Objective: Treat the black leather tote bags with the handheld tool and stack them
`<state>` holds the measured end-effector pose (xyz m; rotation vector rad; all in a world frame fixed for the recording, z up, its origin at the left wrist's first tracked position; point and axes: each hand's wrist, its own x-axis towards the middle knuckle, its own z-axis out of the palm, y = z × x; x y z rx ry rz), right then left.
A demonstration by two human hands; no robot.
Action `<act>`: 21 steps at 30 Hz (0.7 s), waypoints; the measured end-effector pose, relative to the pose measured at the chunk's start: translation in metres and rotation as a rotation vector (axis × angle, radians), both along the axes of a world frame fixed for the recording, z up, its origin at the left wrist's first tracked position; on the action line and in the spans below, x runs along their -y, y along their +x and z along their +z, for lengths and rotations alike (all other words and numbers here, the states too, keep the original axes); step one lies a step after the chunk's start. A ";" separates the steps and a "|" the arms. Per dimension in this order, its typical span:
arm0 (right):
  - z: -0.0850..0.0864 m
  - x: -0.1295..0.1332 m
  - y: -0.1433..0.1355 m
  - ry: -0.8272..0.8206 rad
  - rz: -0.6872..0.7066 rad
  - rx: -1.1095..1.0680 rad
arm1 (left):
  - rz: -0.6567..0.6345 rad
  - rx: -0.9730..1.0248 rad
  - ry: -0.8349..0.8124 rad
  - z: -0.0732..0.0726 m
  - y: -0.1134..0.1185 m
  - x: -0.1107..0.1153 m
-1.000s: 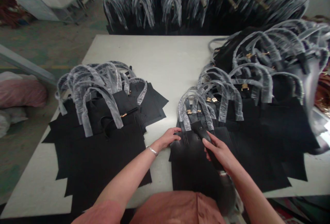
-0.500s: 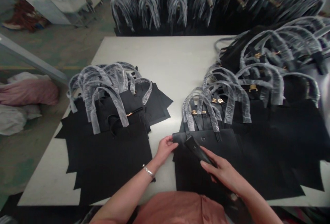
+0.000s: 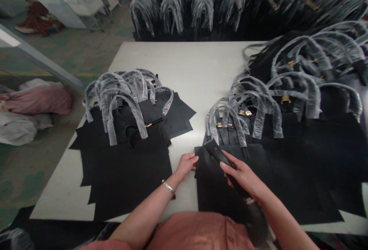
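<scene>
My left hand (image 3: 186, 165) pinches the left upper edge of a black bag panel (image 3: 250, 158), the top one on the near right stack. In my right hand (image 3: 241, 173) is a long black strap-like piece (image 3: 214, 150) with a squared end and a small stud. That end lies over the panel's upper edge, by the plastic-wrapped handle (image 3: 227, 110). A metal fitting (image 3: 250, 201) shows lower on the piece, below my right wrist. Its lower part hangs toward my body, partly hidden by my forearm.
To the left lies another stack of black bag panels (image 3: 129, 181) with plastic-wrapped handles. More black bags with gold fittings (image 3: 286, 99) pile up on the right. Behind the white table (image 3: 178, 58), wrapped handles hang on a rack (image 3: 202, 6). Sacks (image 3: 46, 96) lie on the floor.
The squared end of the black piece has moved slightly up over the panel's top edge, covering the small square mark seen before. My left hand keeps its pinch. The view has shifted a little.
</scene>
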<state>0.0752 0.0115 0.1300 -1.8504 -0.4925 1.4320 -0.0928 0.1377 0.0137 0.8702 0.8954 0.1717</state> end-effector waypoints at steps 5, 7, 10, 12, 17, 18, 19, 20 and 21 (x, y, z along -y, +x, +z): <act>0.000 0.028 0.000 -0.071 0.193 -0.034 | -0.021 -0.081 -0.036 -0.002 -0.002 -0.012; 0.000 0.035 -0.006 -0.085 0.251 -0.034 | -0.049 -0.083 -0.028 0.000 -0.002 -0.013; 0.002 0.040 -0.012 -0.079 0.241 -0.039 | -0.080 -0.061 0.008 0.007 0.002 -0.013; 0.006 0.044 -0.011 -0.063 0.172 -0.031 | -0.066 -0.030 0.045 0.013 0.007 -0.014; 0.021 0.068 0.010 -0.024 -0.075 0.000 | 0.069 0.070 0.137 0.031 0.025 -0.031; 0.024 0.074 0.014 -0.025 -0.108 0.005 | 0.085 0.077 0.147 0.033 0.028 -0.035; 0.026 0.080 0.018 -0.030 -0.133 0.011 | 0.095 0.078 0.154 0.034 0.030 -0.039; 0.027 0.086 0.020 -0.039 -0.154 0.019 | 0.102 0.074 0.159 0.034 0.032 -0.042; 0.027 0.092 0.021 -0.048 -0.170 0.026 | 0.109 0.067 0.162 0.034 0.033 -0.044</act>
